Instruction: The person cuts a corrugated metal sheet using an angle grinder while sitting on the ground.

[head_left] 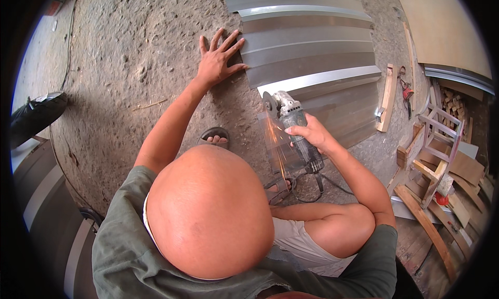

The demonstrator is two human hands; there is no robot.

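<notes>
Left hand (218, 60): lying flat with fingers spread, gripping nothing, pressing on the near left edge of the corrugated metal sheet (306, 49), likely pinning it against chatter.
Right hand (309, 135): wrapping tightly around the body of the angle grinder (291, 130), tilting its disc into the sheet's near edge.
Sparks (275, 143): spraying back toward the person's sandalled foot (278, 187).
Sheet: lying on the rough concrete floor (130, 55), stretching away from the person.
Cord (312, 187): looping on the floor behind the grinder.
Open room: bare concrete lying to the left; a wooden plank (387, 96), a wooden chair frame (436, 143) and scrap timber crowding the right.
</notes>
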